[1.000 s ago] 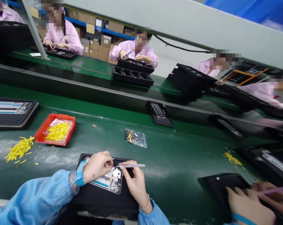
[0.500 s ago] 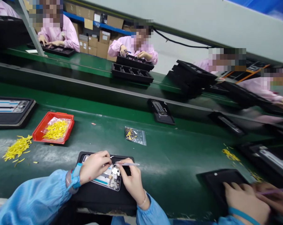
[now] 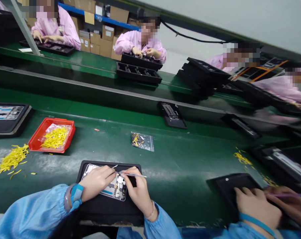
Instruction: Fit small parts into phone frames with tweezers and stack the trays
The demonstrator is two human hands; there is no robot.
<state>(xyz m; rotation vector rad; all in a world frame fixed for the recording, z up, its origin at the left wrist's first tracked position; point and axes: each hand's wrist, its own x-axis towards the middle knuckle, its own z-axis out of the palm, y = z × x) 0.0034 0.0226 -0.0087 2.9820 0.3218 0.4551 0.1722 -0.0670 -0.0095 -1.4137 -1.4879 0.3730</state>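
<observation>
My left hand (image 3: 97, 183) rests over a smartphone mid-frame (image 3: 103, 182) with an exposed circuit board (image 3: 119, 187), pinching a thin pointed tool (image 3: 114, 166) whose shaft is mostly hidden by my fingers. My right hand (image 3: 138, 191) grips slim metal tweezers (image 3: 134, 175) and sits just right of my left hand. Their tips meet near the phone's upper edge, and my fingers hide that spot. The phone frame lies in a black tray (image 3: 109, 166) on the green belt.
A red tray (image 3: 37, 141) holds a bag of yellow strips, with a loose yellow pile (image 3: 13, 158) beside it. A small plastic bag (image 3: 142, 141) lies ahead. At right, a co-worker's hands (image 3: 257, 207) work on a black tray. Further co-workers, stacked trays and cardboard boxes stand beyond.
The whole view has tilted and shifted slightly. My hands have drawn closer together over the phone frame, and the tweezers now sit lower and further left in the picture.
</observation>
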